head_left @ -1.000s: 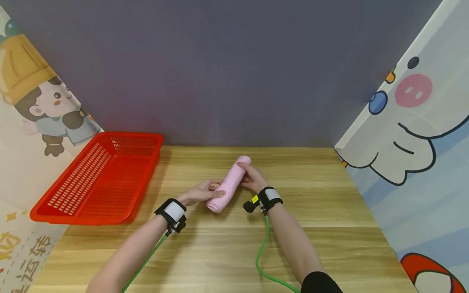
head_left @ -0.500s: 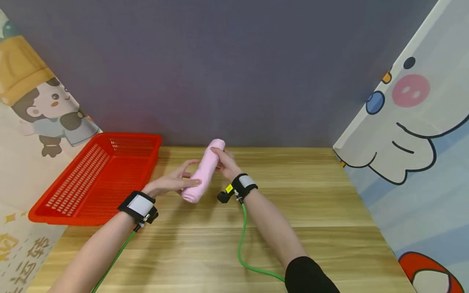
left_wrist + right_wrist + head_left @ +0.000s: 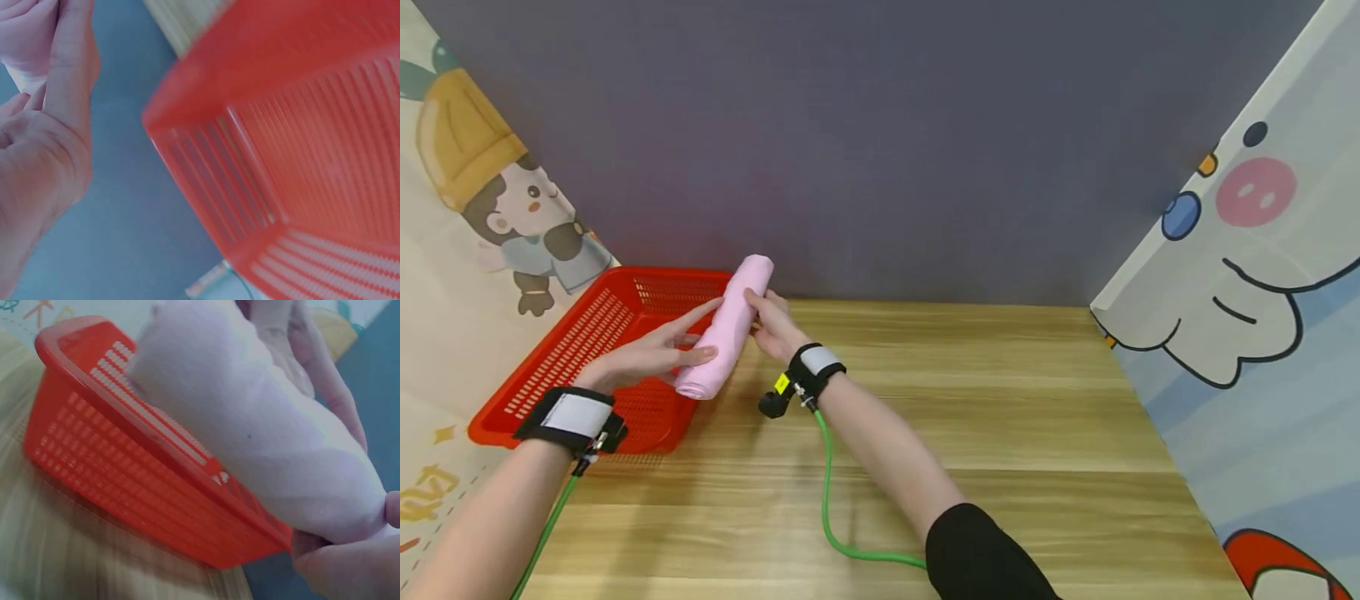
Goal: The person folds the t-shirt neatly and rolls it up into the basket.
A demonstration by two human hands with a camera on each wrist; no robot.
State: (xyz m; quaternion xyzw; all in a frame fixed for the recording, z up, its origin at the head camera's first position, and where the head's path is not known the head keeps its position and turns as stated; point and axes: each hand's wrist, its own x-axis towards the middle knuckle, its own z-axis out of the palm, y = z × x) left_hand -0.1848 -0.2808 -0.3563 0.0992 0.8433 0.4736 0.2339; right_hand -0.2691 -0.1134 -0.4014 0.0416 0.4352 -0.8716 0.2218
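Note:
A rolled-up pink cloth is held at a slant over the right rim of the red basket. My left hand grips its lower, near part, thumb on top and the index finger stretched along the far side. Nearer the upper end, my right hand pinches the roll from the right. In the right wrist view the cloth fills much of the picture, with the basket behind it. The left wrist view shows the basket close by and only a corner of the cloth.
The wooden table stretches out to the right of the basket. A grey panel stands along its back edge, with cartoon-printed walls at both sides. Green cables trail from the wrist cameras.
Both hands have carried the rolled cloth leftward and a little farther back, from over the middle of the table to over the basket's right side. The basket has stayed in place.

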